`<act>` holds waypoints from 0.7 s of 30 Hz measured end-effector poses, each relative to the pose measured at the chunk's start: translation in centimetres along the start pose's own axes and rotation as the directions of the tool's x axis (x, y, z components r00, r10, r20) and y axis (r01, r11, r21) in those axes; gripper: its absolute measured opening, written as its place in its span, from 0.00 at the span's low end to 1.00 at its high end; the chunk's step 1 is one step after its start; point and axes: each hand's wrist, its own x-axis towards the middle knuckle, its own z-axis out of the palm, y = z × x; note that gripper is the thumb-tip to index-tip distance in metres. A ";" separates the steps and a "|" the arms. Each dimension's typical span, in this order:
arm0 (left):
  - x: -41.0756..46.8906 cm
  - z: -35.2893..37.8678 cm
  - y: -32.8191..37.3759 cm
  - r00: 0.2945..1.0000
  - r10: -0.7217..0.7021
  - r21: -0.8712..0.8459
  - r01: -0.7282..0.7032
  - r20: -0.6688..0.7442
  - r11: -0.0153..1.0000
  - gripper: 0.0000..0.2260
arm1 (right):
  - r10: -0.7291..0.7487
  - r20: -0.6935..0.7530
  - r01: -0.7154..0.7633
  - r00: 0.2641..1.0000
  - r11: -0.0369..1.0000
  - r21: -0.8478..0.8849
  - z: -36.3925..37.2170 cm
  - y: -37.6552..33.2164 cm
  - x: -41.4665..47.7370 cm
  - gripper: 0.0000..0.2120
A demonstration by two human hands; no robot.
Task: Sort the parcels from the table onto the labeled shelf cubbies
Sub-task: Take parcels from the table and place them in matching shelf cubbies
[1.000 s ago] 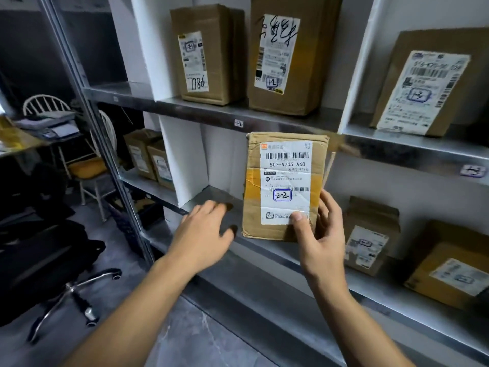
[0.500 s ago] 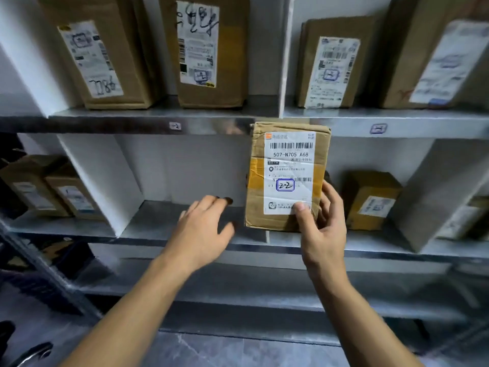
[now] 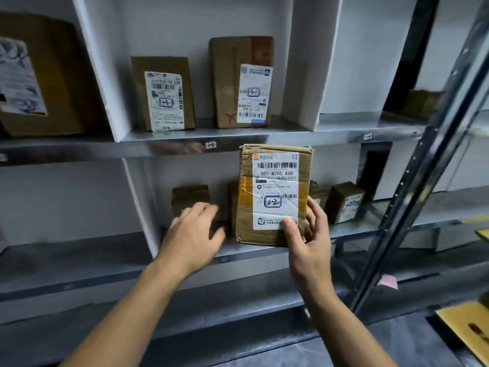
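My right hand (image 3: pixel 309 242) grips a brown cardboard parcel (image 3: pixel 274 194) by its lower right corner, thumb on the white label marked "2-2". The parcel is upright in front of the middle shelf (image 3: pixel 264 254). My left hand (image 3: pixel 195 234) is open with fingers spread, just left of the parcel, reaching toward a small brown box (image 3: pixel 190 198) in that cubby. A small tag (image 3: pixel 211 145) sits on the upper shelf edge above the parcel.
Two labelled parcels (image 3: pixel 165 94) (image 3: pixel 242 82) stand in the upper cubby. More small boxes (image 3: pixel 344 201) sit behind and right of the held parcel. White dividers (image 3: pixel 140 202) separate cubbies. A metal upright (image 3: pixel 412 186) slants at the right. Yellow cardboard (image 3: pixel 468 332) lies at lower right.
The view has swung right along the shelves, bringing another cubby with small boxes behind the parcel. My hands keep the same grip and pose; the left hand has moved closer to the small box.
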 end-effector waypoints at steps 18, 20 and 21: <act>-9.2 -1.6 -5.4 0.944 -0.330 0.174 0.323 0.012 0.930 0.23 | 0.174 0.333 -0.193 0.927 0.981 0.026 3.6 3.8 -3.7 0.25; -11.1 -2.4 -7.8 0.925 -0.379 0.205 0.369 0.010 0.906 0.23 | 0.189 0.381 -0.212 0.905 0.977 0.020 6.2 4.1 -4.9 0.25; -11.9 -2.8 -9.0 0.917 -0.400 0.220 0.389 0.006 0.895 0.23 | 0.191 0.400 -0.216 0.896 0.976 0.017 7.6 4.3 -5.5 0.24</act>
